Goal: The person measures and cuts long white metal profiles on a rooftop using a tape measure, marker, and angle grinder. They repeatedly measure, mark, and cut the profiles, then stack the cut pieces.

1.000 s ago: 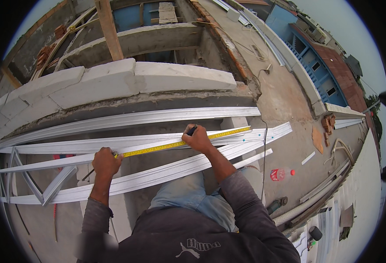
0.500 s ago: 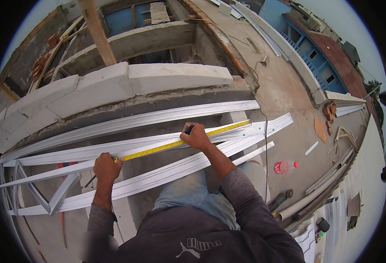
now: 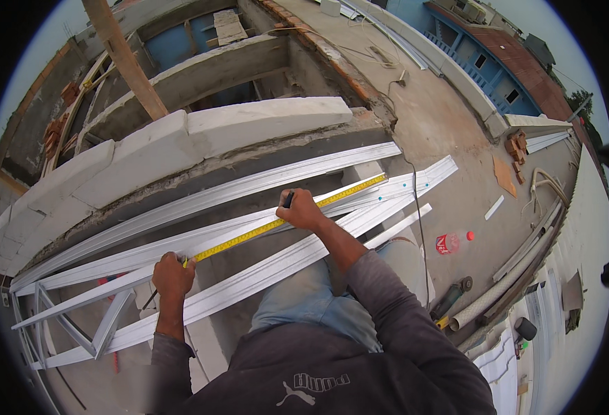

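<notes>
A yellow tape measure (image 3: 235, 241) is stretched along a narrow silver metal channel (image 3: 83, 296) that lies over a frame of metal profiles (image 3: 263, 270). My left hand (image 3: 173, 275) is closed on the tape's case, mostly hidden by my fingers, at the blade's left end, with a thin dark rod just below it. My right hand (image 3: 297, 209) grips a small black object, perhaps a marker, and rests on the channel beside the blade. Another long silver profile (image 3: 249, 181) lies farther back, along the white blocks.
White block wall (image 3: 256, 114) borders an open pit with concrete beams and a timber post (image 3: 125, 59). On the concrete floor at right lie a bottle (image 3: 454, 242), an angle grinder (image 3: 450, 297), a cable, brick pieces (image 3: 517, 149) and pipes (image 3: 470, 311). Corrugated white sheets are at far right.
The view has tilted, with the far right end of the metalwork higher in the picture. Both hands keep their grip, the tape still extended along the channel.
</notes>
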